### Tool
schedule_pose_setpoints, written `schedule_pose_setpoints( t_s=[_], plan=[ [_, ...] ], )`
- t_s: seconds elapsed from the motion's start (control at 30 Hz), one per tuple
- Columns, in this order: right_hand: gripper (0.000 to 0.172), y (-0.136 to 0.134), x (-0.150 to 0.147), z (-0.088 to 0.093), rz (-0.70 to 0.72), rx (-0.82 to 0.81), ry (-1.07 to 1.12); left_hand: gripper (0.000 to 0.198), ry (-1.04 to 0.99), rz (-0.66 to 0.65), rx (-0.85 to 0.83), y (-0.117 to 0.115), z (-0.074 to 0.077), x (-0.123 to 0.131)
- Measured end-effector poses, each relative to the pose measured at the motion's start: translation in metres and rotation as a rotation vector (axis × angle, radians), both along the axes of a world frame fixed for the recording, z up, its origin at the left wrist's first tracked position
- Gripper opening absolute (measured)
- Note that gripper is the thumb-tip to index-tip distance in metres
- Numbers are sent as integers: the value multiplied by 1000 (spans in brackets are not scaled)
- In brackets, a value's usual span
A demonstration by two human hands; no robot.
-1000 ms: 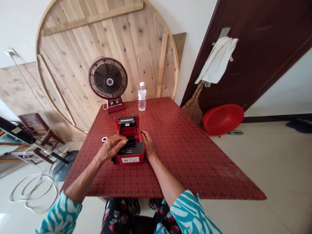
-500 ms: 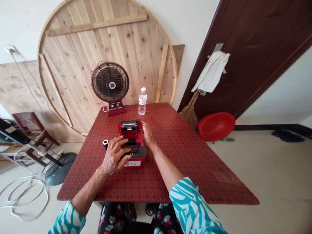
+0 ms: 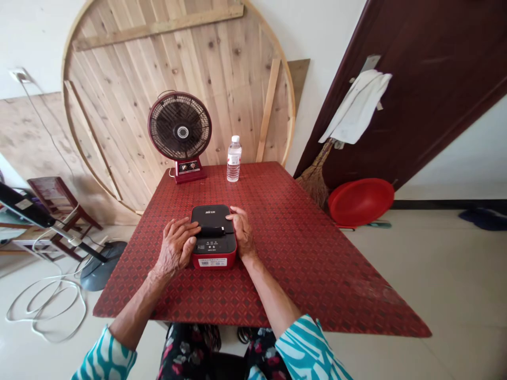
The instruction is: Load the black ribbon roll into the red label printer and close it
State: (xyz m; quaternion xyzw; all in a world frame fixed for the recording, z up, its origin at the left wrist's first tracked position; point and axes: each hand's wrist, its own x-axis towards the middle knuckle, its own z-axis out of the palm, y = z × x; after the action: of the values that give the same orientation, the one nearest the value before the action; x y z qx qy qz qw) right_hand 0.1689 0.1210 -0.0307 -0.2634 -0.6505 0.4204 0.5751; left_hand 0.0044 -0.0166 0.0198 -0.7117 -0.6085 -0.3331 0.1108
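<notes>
The fingers (image 3: pixel 180 228) of the left hand (image 3: pixel 174 248) lie outstretched and close together, their tips reaching over the left edge of the printer (image 3: pixel 214 246); the thumb stands a little apart, near the printer's front left corner. The right hand (image 3: pixel 242 232) sits along the opposite side, its fingers loosely bent and pointing away from the body, with one tip on the lid's (image 3: pixel 209 213) right edge. How firmly either hand presses, I cannot tell.

The printer rests flat on the surface (image 3: pixel 297 253), between the two hands. Its lid is down; the top is black, the body red. A dark bar (image 3: pixel 212 231) with a small white end crosses the middle of the top, and the left fingertips meet its left end. On the front wall is a white label (image 3: pixel 213 262).

Farther back on the patterned red surface stand a fan (image 3: pixel 180 129) and, to its right, an upright bottle (image 3: pixel 233 161) with a white cap. A round wooden panel (image 3: pixel 222 68) rises behind them. Off to the right, a towel (image 3: pixel 356 108) hangs at the door (image 3: pixel 428 89), above a broom (image 3: pixel 317 177) and a red basin (image 3: pixel 360 201).
</notes>
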Motion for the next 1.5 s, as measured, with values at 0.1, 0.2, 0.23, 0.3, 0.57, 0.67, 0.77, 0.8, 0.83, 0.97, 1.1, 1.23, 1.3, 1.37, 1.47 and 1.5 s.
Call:
schedule_pose_setpoints(
  t_s=[0.1,0.2,0.23,0.3,0.57,0.67,0.77,0.8,0.83,0.97,1.1,1.23,1.3,1.37,1.47,1.5],
  plan=[
    [36,-1,0,0,-5,-6,-6,36,-16,-9,-24,-1,-1,-1],
    [36,-2,0,0,-3,-1,-11,37,-41,-7,-34,0,-1,0],
    [36,-2,0,0,-3,-3,-7,37,-57,-12,-40,0,0,-1],
    [36,-3,-1,-1,-6,-14,12,38,-127,-49,-70,-1,1,-5],
    [48,-1,-4,-9,54,-332,79,43,-936,6,-18,-5,-3,-33],
    [49,1,-4,-9,37,-350,34,37,-932,26,-33,3,-8,-33],
    [49,3,-5,-10,39,-357,28,35,-873,47,-26,10,-16,-28],
    [48,4,-5,-11,42,-359,29,34,-859,50,-13,10,-18,-27],
    [47,4,-5,-12,45,-361,28,34,-852,47,-2,10,-20,-25],
    [45,4,-5,-13,40,-358,26,42,-917,-9,-62,7,-18,-19],
    [44,2,-5,-8,42,-368,36,67,-1080,-73,-332,8,-2,-13],
    [45,0,-5,-3,59,-389,73,80,-1163,-101,-513,7,12,-11],
    [45,0,-6,-2,66,-407,87,80,-1190,-109,-527,5,16,-12],
    [44,0,-7,-2,78,-419,102,82,-1207,-112,-546,3,18,-14],
    [45,1,-7,-4,88,-417,119,86,-1198,-104,-615,1,21,-15],
    [45,1,-7,-4,89,-413,117,86,-1192,-100,-639,1,22,-15]
  ],
)
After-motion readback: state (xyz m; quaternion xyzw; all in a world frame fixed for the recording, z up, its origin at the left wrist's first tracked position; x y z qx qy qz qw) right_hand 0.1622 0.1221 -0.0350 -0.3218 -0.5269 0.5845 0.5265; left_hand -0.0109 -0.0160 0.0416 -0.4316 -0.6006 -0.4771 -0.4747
